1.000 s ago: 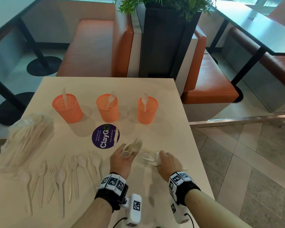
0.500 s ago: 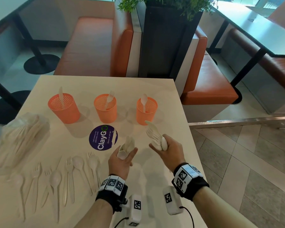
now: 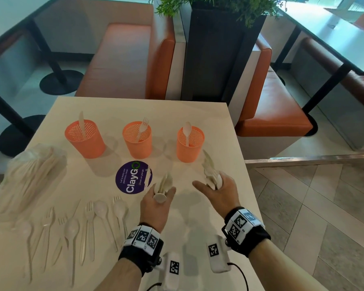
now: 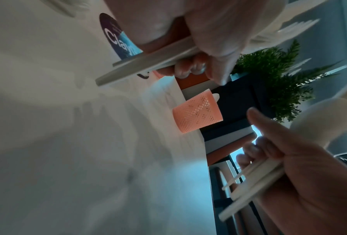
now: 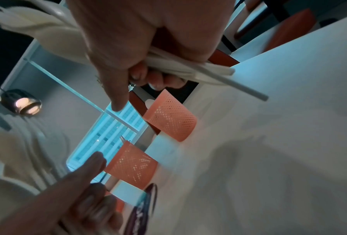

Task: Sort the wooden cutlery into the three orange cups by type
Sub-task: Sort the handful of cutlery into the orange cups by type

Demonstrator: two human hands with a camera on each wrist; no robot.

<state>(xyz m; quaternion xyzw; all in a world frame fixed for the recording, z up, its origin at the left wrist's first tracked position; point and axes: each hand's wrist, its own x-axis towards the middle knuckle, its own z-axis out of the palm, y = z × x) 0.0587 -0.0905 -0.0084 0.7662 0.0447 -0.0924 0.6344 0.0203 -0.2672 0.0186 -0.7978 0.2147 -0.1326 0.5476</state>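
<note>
Three orange mesh cups stand in a row: the left cup (image 3: pixel 84 139) has a knife in it, the middle cup (image 3: pixel 137 139) a fork, the right cup (image 3: pixel 190 143) a spoon. My left hand (image 3: pixel 163 194) grips a small bundle of wooden cutlery (image 3: pixel 165 183) just right of the purple sticker, heads pointing up. My right hand (image 3: pixel 213 183) grips another bundle (image 3: pixel 208 166) with its thumb stretched out; the bundle's tips reach close to the right cup's base. In the right wrist view the fingers (image 5: pixel 158 79) curl round the handles (image 5: pixel 188 68). More cutlery (image 3: pixel 88 223) lies loose at the near left.
A clear bag of cutlery (image 3: pixel 29 181) sits at the table's left edge. A round purple ClayGo sticker (image 3: pixel 133 179) lies in front of the middle cup. The table's right edge (image 3: pixel 250 185) runs just beside my right hand. Orange benches and a dark planter (image 3: pixel 214 55) stand behind.
Both hands rose from the table. The right hand carried its bundle up and forward toward the right cup; the left hand stayed near the sticker with its bundle.
</note>
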